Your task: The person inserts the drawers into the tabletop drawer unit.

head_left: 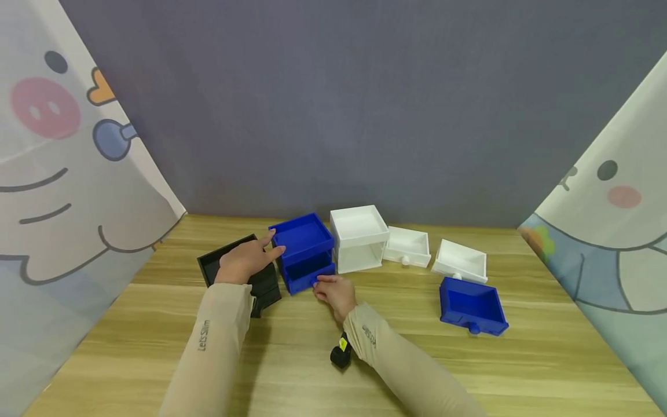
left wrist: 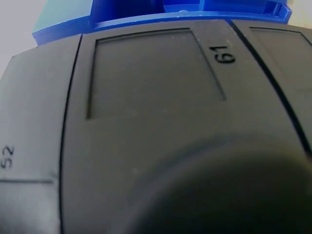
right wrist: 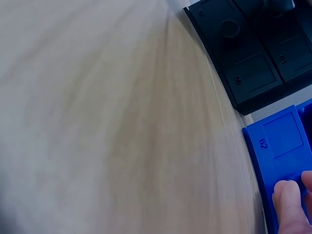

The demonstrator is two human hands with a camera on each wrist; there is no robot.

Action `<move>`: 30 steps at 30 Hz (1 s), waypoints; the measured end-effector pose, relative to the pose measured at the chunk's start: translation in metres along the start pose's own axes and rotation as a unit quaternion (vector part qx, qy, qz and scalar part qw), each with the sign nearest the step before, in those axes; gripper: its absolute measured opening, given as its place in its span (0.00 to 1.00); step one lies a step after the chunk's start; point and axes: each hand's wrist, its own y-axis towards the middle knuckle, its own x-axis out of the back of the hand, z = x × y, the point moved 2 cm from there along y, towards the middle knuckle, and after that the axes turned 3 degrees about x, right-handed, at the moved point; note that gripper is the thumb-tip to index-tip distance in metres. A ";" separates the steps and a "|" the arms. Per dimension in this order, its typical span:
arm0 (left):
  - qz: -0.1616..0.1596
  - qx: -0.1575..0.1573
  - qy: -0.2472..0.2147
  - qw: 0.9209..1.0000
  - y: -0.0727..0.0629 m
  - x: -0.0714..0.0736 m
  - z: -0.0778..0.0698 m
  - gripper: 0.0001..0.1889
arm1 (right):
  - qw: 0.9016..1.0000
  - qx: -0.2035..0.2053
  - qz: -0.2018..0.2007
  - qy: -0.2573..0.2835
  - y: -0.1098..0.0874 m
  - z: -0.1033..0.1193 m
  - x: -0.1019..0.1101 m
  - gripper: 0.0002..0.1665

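Mid-frame, your right hand pinches a part-seated drawer, left hand touches the blue cabinet, fingers extended; another blue drawer, two white drawers lie out, right.

A white box with a recessed top and an open front stands on the wood-grained surface. Just beside its right side sits a white drawer, its round knob pointing to the front; a second white drawer lies farther right of the box. Well to the left of the box is a black box, partly covered, its drawer fronts marked with numbers, 61 among them. Behind the white box rises a plain grey backdrop. Far to its left hangs a cartoon sheet showing a pink snout; far to its right, another cartoon sheet shows a pink cheek.
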 end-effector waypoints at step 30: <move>-0.003 0.000 0.002 1.000 0.000 -0.003 -0.001 0.38 | 0.994 -0.010 0.083 -0.070 -0.009 0.020 0.034 0.21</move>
